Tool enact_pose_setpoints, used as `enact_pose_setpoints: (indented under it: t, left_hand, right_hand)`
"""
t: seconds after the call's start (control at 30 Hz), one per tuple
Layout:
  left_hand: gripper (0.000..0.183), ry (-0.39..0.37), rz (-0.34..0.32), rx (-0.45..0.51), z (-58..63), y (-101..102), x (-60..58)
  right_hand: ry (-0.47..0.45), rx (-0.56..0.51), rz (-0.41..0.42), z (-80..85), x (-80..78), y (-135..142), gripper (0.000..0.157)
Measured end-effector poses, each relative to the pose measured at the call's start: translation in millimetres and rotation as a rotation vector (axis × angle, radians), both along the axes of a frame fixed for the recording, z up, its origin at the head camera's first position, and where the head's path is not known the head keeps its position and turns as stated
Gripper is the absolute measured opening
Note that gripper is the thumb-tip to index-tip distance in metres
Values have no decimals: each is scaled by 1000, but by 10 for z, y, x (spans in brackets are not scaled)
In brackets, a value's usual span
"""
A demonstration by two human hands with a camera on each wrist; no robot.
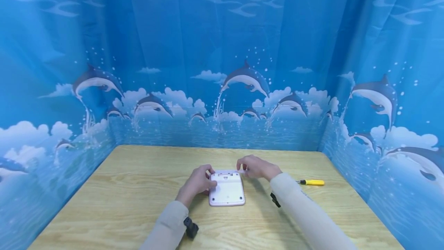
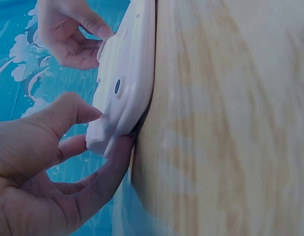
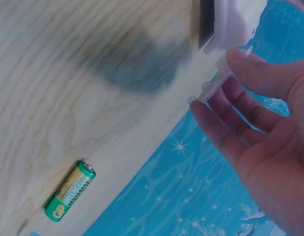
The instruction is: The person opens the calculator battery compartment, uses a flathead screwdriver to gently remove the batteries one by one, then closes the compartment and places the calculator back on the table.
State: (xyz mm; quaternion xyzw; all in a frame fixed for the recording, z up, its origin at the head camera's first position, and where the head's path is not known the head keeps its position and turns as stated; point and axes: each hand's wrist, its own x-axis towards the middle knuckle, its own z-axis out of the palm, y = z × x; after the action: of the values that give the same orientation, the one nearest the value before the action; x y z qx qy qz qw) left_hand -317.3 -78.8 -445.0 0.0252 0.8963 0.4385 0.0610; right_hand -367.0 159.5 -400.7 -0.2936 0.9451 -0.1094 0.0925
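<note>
A white desk calculator (image 1: pixel 227 194), by its look, lies back side up on the table, with dark round spots near its corners and an open battery slot at its far end. My left hand (image 1: pixel 199 182) grips its far left corner, the thumb on the back and fingers at the side and edge. Beyond the far right corner, my right hand (image 1: pixel 256 167) pinches a small white battery cover (image 3: pixel 218 81) between thumb and fingers. In the right wrist view the cover is close to the calculator's edge; whether they touch I cannot tell.
A green GP battery (image 3: pixel 70 191) lies on the wooden table (image 1: pixel 138 188), seen in the right wrist view. To the right of my right forearm lies a screwdriver (image 1: pixel 313 182) with a yellow handle. Blue dolphin-print curtains (image 1: pixel 194 49) surround the table's back and sides.
</note>
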Motion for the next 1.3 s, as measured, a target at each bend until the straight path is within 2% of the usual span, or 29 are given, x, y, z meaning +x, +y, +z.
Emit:
enact_pose_setpoints:
  t: [0.63,0.93,1.3]
  left_hand:
    - [28,-10,1,7,-9,6,-8]
    - [28,-17,7,5,0,-4,4]
    - [27,-19,7,4,-7,-3,-25]
  right_hand:
    - [18,-18,47,48,63,-80,28]
    - [47,-12,106,69,83,-108,26]
    - [49,-12,96,81,116,-137,23]
